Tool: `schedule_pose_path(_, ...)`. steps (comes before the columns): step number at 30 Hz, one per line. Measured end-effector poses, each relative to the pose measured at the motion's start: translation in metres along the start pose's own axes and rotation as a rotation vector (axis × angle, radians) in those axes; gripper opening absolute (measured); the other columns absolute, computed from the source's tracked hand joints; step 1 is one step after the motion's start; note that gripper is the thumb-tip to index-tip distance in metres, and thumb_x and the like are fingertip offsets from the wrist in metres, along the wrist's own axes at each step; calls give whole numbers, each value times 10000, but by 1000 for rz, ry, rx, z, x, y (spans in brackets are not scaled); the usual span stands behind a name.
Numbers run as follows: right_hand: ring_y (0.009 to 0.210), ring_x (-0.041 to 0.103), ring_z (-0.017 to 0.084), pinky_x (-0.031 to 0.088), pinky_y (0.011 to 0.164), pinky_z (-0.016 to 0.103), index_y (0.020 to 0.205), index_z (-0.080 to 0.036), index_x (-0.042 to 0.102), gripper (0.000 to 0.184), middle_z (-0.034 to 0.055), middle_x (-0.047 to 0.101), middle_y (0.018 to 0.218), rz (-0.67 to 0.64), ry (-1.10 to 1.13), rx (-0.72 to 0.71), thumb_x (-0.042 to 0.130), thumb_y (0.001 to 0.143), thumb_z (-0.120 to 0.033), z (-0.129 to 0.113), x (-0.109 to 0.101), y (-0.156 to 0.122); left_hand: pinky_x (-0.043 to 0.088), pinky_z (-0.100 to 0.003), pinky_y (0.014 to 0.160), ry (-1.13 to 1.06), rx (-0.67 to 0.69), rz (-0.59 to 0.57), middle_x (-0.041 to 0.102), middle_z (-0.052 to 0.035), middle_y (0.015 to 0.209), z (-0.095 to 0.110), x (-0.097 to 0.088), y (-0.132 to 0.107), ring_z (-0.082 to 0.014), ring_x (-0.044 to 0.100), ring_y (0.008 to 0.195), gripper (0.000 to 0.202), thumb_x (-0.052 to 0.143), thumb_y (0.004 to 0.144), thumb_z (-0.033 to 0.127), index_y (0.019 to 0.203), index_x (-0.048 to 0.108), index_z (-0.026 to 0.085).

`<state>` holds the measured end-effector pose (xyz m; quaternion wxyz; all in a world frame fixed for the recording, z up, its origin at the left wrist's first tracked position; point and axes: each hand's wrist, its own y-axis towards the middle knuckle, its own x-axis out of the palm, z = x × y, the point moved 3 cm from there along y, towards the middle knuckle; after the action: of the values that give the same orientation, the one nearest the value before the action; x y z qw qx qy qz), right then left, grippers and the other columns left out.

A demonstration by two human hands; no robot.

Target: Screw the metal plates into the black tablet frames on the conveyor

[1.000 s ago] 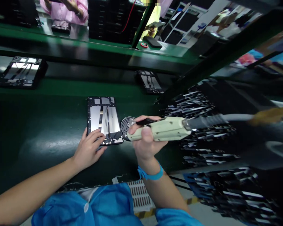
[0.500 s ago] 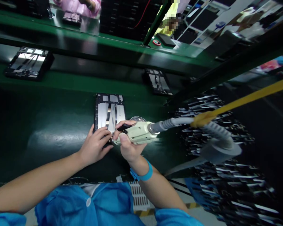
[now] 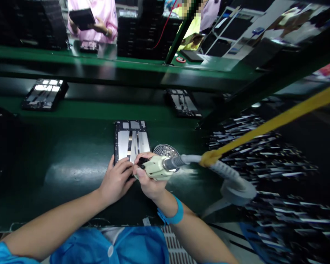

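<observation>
A matt cream plastic screwdriver [image 3: 156, 168] meets a shiny bare-metal tablet frame [image 3: 131, 141] on a glossy green belt [image 3: 66, 165].

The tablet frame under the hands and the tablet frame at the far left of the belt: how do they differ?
The near tablet frame stands lengthwise and straight; the far-left tablet frame lies askew. The left hand touches the near one, and the right hand holds an electric screwdriver over it; the far one lies untouched. Both are open, with shiny metal showing.

The electric screwdriver [image 3: 155, 167] is pale cream-green with a grey cable [image 3: 198, 160]. The tablet frame [image 3: 131, 141] is black with silver panels. The tabletop [image 3: 57, 161] is dark green. The wristband [image 3: 172, 215] is blue, the strap [image 3: 275, 123] yellow.
</observation>
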<state>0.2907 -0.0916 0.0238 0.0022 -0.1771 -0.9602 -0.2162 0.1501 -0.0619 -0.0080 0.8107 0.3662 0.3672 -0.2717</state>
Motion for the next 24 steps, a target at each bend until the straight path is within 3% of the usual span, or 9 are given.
schedule_pose_path(3, 634, 640, 129, 578, 554, 283, 1167, -238, 589, 330, 49, 678, 1005, 52, 43, -38, 731, 883, -328, -8, -7, 5, 305, -704, 1194, 70, 14, -8, 716, -125, 1262, -9, 2, 5, -320, 598, 1320, 259, 607, 998, 251, 1243, 685, 226)
schedule_pose_path(5, 610, 637, 128, 568, 539, 287, 1168, -246, 598, 290, 49, 687, 1003, 96, 76, -73, 698, 914, -344, -15, -17, 10, 272, -697, 1213, 152, -19, -29, 717, -123, 1268, -32, 1, 20, -313, 599, 1312, 253, 596, 1013, 289, 1238, 699, 234)
schedule_pose_path(8, 574, 625, 121, 553, 523, 285, 1149, -250, 624, 248, 49, 698, 993, 153, 56, -116, 679, 929, -350, -23, -39, 20, 224, -692, 1233, 281, -126, -35, 704, -131, 1301, -86, -9, 66, -323, 575, 1331, 258, 609, 1003, 303, 1226, 720, 234)
schedule_pose_path(11, 601, 640, 133, 558, 538, 281, 1064, -226, 670, 193, 53, 707, 951, 215, -105, -122, 717, 895, -306, -26, -69, 28, 203, -780, 1179, 349, -223, 32, 676, -189, 1319, -137, -25, 124, -395, 518, 1367, 290, 586, 984, 244, 1234, 720, 182)
schedule_pose_path(14, 717, 696, 175, 594, 613, 300, 1009, -217, 693, 150, 56, 712, 931, 280, -233, -134, 727, 875, -277, -27, -97, 33, 229, -787, 1155, 380, -308, 88, 640, -235, 1341, -166, -36, 170, -445, 458, 1400, 317, 582, 957, 234, 1222, 724, 133)
schedule_pose_path(16, 775, 717, 199, 613, 665, 323, 1000, -223, 694, 144, 55, 720, 921, 309, -272, -138, 723, 869, -276, -28, -111, 33, 268, -701, 1194, 369, -321, 100, 611, -234, 1381, -169, -32, 193, -423, 438, 1423, 336, 561, 967, 253, 1231, 722, 120)
schedule_pose_path(18, 779, 722, 210, 625, 702, 346, 988, -230, 696, 136, 53, 729, 899, 326, -298, -138, 718, 864, -280, -30, -118, 33, 332, -567, 1214, 330, -304, 78, 610, -210, 1386, -161, -17, 215, -372, 476, 1402, 354, 540, 989, 287, 1242, 720, 118)
schedule_pose_path(21, 789, 733, 217, 635, 750, 354, 993, -241, 697, 150, 50, 748, 888, 343, -345, -156, 713, 849, -277, -33, -119, 31, 435, -446, 1155, 232, -281, -10, 652, -167, 1328, -137, 24, 256, -306, 583, 1295, 353, 556, 1009, 350, 1239, 718, 137)
schedule_pose_path(24, 790, 735, 215, 630, 752, 332, 982, -241, 683, 157, 44, 749, 877, 310, -422, -195, 706, 835, -290, -38, -112, 29, 521, -462, 1052, 116, -313, -118, 691, -115, 1240, -110, 74, 303, -251, 663, 1150, 338, 606, 1017, 415, 1217, 693, 156)
